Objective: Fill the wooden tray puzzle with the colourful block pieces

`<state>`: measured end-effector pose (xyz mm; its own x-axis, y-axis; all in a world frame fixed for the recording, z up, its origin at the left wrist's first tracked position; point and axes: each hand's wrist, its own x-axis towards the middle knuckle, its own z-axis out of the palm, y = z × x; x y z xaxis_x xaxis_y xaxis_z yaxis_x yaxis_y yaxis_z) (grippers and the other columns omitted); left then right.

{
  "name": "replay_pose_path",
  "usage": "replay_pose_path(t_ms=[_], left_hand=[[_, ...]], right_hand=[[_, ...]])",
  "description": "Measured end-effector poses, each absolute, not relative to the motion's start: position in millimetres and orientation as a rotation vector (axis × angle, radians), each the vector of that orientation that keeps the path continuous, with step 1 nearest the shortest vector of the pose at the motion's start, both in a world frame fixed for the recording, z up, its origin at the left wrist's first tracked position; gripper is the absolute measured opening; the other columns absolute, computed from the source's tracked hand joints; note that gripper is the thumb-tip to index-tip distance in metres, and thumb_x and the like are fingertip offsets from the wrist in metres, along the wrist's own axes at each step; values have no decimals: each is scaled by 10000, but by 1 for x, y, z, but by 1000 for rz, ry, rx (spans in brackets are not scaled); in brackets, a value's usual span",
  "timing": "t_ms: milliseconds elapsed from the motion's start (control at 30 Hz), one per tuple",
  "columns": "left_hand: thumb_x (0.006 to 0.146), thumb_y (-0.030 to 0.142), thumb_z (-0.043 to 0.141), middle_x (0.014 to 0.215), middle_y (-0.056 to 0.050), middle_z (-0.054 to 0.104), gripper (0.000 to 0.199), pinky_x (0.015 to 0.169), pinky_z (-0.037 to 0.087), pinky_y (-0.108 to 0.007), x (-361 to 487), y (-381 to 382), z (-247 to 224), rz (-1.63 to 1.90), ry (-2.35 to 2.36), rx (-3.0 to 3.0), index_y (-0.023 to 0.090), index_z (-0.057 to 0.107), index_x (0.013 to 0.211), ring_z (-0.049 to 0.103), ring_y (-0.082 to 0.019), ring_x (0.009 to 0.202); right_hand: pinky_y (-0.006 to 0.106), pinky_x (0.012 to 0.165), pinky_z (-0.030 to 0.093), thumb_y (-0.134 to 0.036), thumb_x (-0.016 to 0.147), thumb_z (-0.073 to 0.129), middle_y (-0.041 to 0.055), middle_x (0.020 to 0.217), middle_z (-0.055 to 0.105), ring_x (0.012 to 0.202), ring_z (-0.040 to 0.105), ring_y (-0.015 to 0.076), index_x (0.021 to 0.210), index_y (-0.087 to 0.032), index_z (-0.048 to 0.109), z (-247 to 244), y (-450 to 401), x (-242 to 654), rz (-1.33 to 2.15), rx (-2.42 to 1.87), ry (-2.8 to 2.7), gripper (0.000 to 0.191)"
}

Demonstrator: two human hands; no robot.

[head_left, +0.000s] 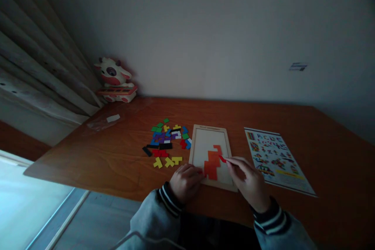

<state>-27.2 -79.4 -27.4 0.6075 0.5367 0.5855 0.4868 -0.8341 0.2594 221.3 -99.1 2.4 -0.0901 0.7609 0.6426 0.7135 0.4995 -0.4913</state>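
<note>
A light wooden puzzle tray (pixel 197 140) lies on the brown table, with a few orange and red pieces (pixel 213 161) fitted into its lower middle. My right hand (pixel 249 181) pinches a small red piece (pixel 222 159) over the tray's right side, just beside the fitted pieces. My left hand (pixel 185 181) rests curled at the tray's lower left corner, fingers touching the frame; a bit of red shows at its fingertips, but what it is I cannot tell.
A pile of loose coloured pieces (pixel 166 140) lies left of the tray. A printed pattern sheet (pixel 277 160) lies to its right. A cow toy (pixel 115 80) stands at the back left by the curtain, near a clear bag (pixel 102 123).
</note>
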Motion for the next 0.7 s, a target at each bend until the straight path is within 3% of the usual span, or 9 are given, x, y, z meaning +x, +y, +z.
replay_pose_path(t_ms=[200, 533, 700], left_hand=[[880, 151, 533, 1083, -87, 733, 257, 828, 557, -398, -25, -85, -25, 1008, 907, 2755, 214, 716, 1049, 673, -231, 987], [910, 238, 602, 1104, -76, 736, 169, 897, 536, -394, -22, -87, -21, 1005, 846, 2769, 207, 708, 1038, 675, -224, 1028], [915, 240, 600, 1149, -66, 724, 170, 898, 530, -410, -24, -86, -19, 925, 848, 2775, 202, 701, 1047, 659, -233, 1051]], right_hand=[[323, 771, 614, -236, 946, 543, 56, 1001, 748, 876, 736, 202, 1092, -253, 627, -33, -129, 222, 124, -1310, -1785, 169], [336, 870, 583, -252, 985, 491, 49, 1111, 734, 1005, 706, 194, 1162, -254, 605, -37, -129, 221, 229, -1350, -1857, 211], [318, 838, 586, -264, 978, 503, 43, 1055, 745, 944, 718, 187, 1132, -254, 637, -36, -129, 221, 208, -1354, -1821, 204]])
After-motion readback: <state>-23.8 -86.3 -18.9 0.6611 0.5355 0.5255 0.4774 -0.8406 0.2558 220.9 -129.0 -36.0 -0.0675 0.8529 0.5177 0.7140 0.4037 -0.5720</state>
